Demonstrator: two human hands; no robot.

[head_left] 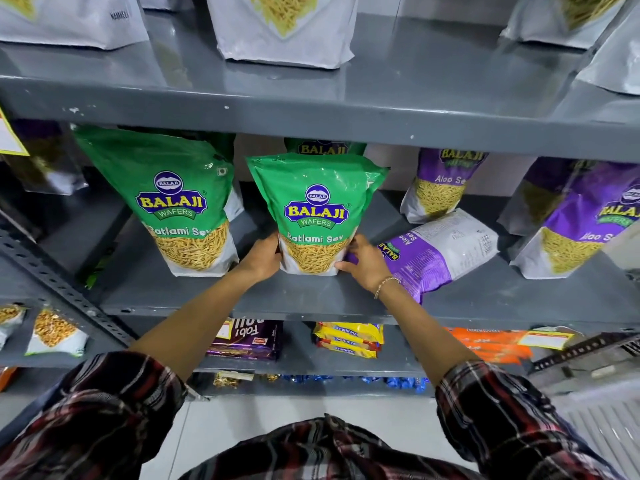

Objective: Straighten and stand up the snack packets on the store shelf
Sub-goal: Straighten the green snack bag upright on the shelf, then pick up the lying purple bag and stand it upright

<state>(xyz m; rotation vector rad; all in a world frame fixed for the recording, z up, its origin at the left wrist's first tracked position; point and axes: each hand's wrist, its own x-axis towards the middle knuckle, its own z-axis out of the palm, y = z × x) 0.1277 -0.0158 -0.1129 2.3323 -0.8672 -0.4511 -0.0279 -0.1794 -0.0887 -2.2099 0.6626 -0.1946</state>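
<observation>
Your left hand (264,255) and right hand (363,262) are both grasping the lower corners of the middle green Ratlami Sev packet (316,213), which stands upright near the front of the grey middle shelf (242,296). You look to be squaring it up: its face points forward, roughly in line with the other green packet (169,199) just beside it on the left. That step seems close to done.

The next move probably calls for the fallen purple Aloo Sev packet (440,251), lying on its face just right of your right hand (its back label is up). It wants lifting by the top edge and setting on its base, in line with the standing purple packets (440,185) behind and to the right.

A third green packet (323,147) sits behind the one you hold; only its top shows, so you cannot tell whether it stands straight. The upper shelf lip cuts off the tops of the rear packets, and the purple packet at far right (585,220) runs out of view. Your fingertips behind the packet are hidden.
</observation>
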